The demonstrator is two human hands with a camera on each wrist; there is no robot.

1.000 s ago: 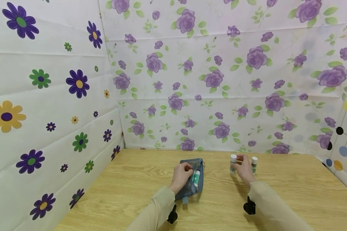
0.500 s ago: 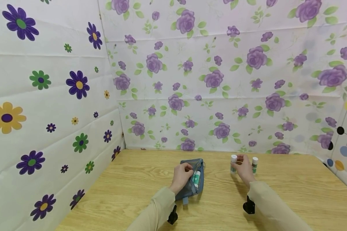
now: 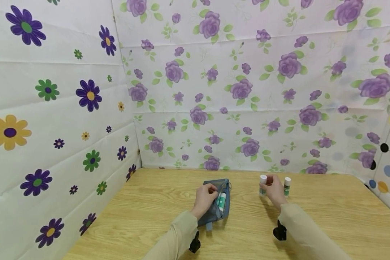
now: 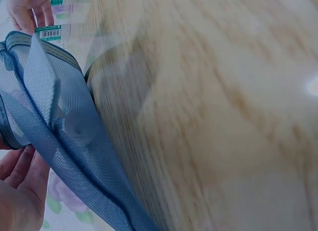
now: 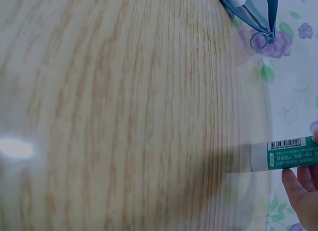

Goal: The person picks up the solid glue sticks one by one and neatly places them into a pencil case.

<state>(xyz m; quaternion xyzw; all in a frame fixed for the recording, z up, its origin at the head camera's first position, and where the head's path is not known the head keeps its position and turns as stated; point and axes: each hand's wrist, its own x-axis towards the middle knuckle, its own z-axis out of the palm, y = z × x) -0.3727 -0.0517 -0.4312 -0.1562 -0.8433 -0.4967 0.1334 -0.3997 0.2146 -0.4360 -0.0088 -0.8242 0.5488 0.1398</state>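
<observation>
A blue mesh zip pouch (image 3: pixel 210 216) lies unzipped on the table, with green-and-white glue sticks (image 3: pixel 222 203) showing in its opening. My left hand (image 3: pixel 204 198) pinches the pouch's open edge; in the left wrist view the mesh side (image 4: pixel 82 136) hides part of that hand. Over to the right, my right hand (image 3: pixel 274 189) holds an upright glue stick (image 3: pixel 263 188) with a white cap between thumb and fingers. Its green label and barcode (image 5: pixel 287 143) face the right wrist camera. Another glue stick (image 3: pixel 287 187) stands just right of that hand.
The wood-grain table (image 3: pixel 143 206) runs back to a floral cloth (image 3: pixel 182 144) hung behind it. A second flowered sheet (image 3: pixel 68 159) hangs on the left, and a dotted one (image 3: pixel 388 169) on the right. A black wrist camera (image 3: pixel 280 233) sits under the right sleeve.
</observation>
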